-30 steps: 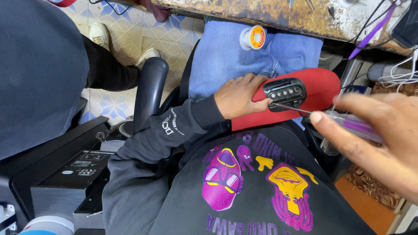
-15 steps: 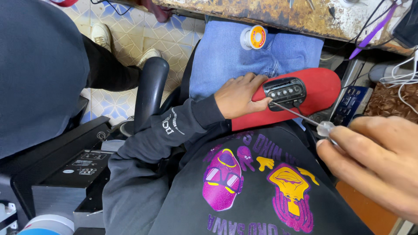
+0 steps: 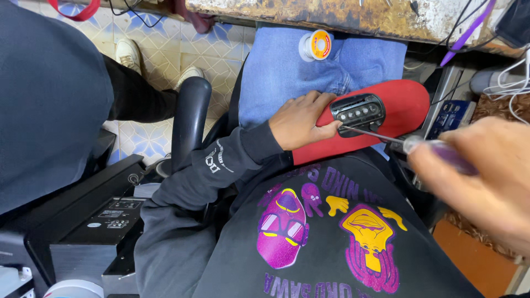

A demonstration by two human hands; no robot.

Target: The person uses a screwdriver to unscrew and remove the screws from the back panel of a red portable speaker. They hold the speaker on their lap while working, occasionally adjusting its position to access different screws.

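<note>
Nearest the camera, the right hand (image 3: 486,182) fills the lower right, blurred; its fingers are curled tight round the purple handle of a screwdriver (image 3: 411,142), whose thin shaft slants up and left. The tip meets the lower left corner of a black control panel (image 3: 358,112) with a row of small round buttons. The panel is set into a red oval case (image 3: 406,105), which lies across the person's lap, on blue jeans (image 3: 287,77) and above the printed black sweatshirt (image 3: 331,232).

The left hand (image 3: 301,118) rests on the left end of the case, fingers spread narrowly over the red edge with the thumb near the panel corner, pinning the case rather than closing around it.

Farther off, a solder spool (image 3: 316,45) sits on the jeans, near the worn bench edge (image 3: 342,14). To the left, a black chair arm (image 3: 187,118) and another person's white shoes (image 3: 130,52) stand on the tiled floor.

Risk, as judged: the case is steadied by one hand on a soft lap; if the tip slips, it could scratch the panel or strike the left thumb close by. A loosened screw could drop into the clothing.
</note>
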